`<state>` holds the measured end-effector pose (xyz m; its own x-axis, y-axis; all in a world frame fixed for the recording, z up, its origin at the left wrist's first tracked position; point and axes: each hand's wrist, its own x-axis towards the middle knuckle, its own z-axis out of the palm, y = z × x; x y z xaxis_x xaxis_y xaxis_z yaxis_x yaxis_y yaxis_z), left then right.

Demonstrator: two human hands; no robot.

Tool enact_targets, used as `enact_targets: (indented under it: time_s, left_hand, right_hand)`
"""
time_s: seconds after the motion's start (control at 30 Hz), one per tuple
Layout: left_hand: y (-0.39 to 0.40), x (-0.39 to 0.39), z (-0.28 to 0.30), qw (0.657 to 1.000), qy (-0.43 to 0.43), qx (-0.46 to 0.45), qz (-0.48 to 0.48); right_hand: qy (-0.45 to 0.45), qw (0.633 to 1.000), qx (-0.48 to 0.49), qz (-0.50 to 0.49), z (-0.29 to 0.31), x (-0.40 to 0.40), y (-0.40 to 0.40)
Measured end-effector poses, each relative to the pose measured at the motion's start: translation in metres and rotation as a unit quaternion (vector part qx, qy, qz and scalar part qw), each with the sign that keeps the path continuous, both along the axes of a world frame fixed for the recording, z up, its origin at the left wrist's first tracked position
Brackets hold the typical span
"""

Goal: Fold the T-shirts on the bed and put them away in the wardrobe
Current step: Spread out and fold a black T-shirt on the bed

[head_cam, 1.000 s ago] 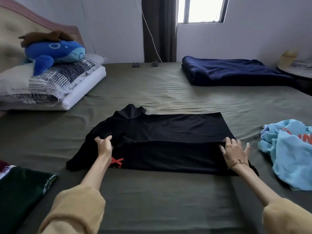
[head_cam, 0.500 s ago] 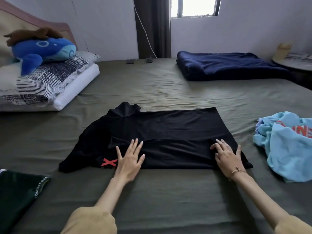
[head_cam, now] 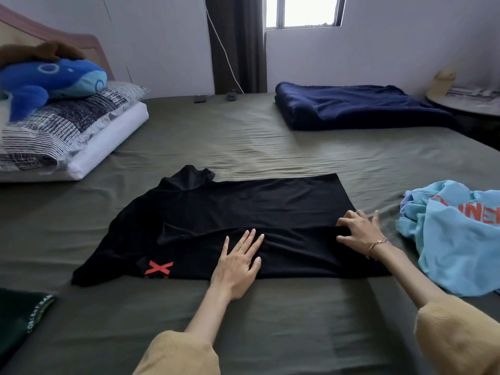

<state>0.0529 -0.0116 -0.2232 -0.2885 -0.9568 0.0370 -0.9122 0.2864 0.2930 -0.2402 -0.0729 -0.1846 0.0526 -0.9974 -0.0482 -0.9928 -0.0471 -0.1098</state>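
Head view looks down over the olive bed (head_cam: 270,147), and the black T-shirt (head_cam: 243,209) lies spread flat at the centre of it, collar toward 11 o'clock, hem toward 3 o'clock, its near long edge folded over so a red X print shows at 7 o'clock of the cloth. My left hand (head_cam: 238,263) rests palm down on the near fold, fingers straight and close together, pressing the fabric and gripping nothing. My right hand (head_cam: 357,231), with a thin bracelet at the wrist, sits at the hem end toward 3 o'clock; its thumb and curled fingers pinch a ridge of the black cloth, while the outer fingers stretch over the shirt's edge. Both forearms come out of mustard yellow sleeves (head_cam: 178,355) at the bottom of the view.

A crumpled light blue T-shirt (head_cam: 457,239) with orange lettering lies at 3 o'clock, just beside the black one but apart from it. A dark green garment (head_cam: 21,315) with white lettering shows at 8 o'clock, cut off by the frame. At 10 o'clock a blue plush whale (head_cam: 48,77) lies on stacked pillows (head_cam: 70,131). A folded navy blanket (head_cam: 357,106) rests at 1 o'clock, below the window (head_cam: 300,10).
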Motion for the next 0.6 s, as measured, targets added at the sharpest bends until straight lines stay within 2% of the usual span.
enact_targets:
  time_s: [0.07,0.17,0.33,0.43,0.5,0.6]
  left_hand:
    - [0.001,0.0,-0.001,1.0,-0.002,-0.005,0.0]
    - [0.003,-0.001,-0.002,1.0,-0.005,-0.016,0.0]
    - [0.002,0.0,-0.005,1.0,-0.003,-0.02,0.003]
    - [0.002,-0.001,-0.007,1.0,-0.005,-0.024,0.007]
    - [0.002,-0.001,-0.008,0.999,-0.002,-0.031,0.01]
    - [0.002,-0.002,-0.01,0.999,-0.011,-0.044,0.019]
  right_hand:
    - [-0.015,1.0,0.002,-0.022,-0.003,0.001,-0.004]
    - [-0.04,0.996,-0.058,-0.052,-0.008,0.002,-0.006]
    - [0.041,0.975,-0.166,-0.145,-0.02,0.007,-0.004]
    - [0.03,0.962,-0.232,-0.143,-0.027,0.024,0.007]
    - [-0.003,0.974,-0.215,-0.077,-0.029,0.045,0.019]
    - [-0.038,0.996,-0.064,0.038,-0.033,0.082,0.037]
